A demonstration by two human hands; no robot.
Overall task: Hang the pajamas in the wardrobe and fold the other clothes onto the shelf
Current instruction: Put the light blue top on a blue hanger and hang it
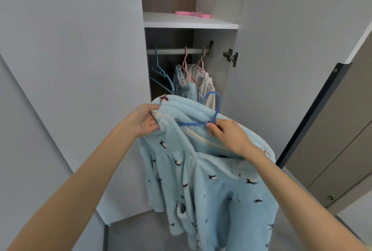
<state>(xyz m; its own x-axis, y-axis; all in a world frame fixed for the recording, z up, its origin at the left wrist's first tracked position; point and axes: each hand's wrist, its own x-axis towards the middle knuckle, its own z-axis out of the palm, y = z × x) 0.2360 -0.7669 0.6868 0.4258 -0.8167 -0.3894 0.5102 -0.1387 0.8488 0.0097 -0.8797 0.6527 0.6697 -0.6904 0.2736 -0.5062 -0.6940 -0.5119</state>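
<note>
- pajamas [211, 180]: light blue fleece with a penguin print, held up in the air in front of the open wardrobe [219, 73], not on the rail [173, 51]
- blue hanger [217, 103] is partly inside the pajamas; its hook sticks up above the collar, clear of the rail
- left hand [147, 122]: fingers clenched around the bunched shoulder/collar fabric
- right hand [228, 132]: pinching the blue hanger at its neck; forearm lies across the draped fabric
- directly behind the hook, two pink hangers [185, 57] at the right end of the rail:
  - one carries a light blue garment [182, 83]
  - the other carries a white garment [207, 85]
- empty blue hangers [159, 70] hang at the left end of the rail; bare rail between them and the pink ones
- shelf [189, 22] above the rail holds one flat pink item [192, 14], can't tell what it is
- left door [80, 49] and right door [291, 39] are both swung open; hinge [231, 57] is visible on the right
- grey floor [141, 232] below; the pajama hem hangs clear of it
</note>
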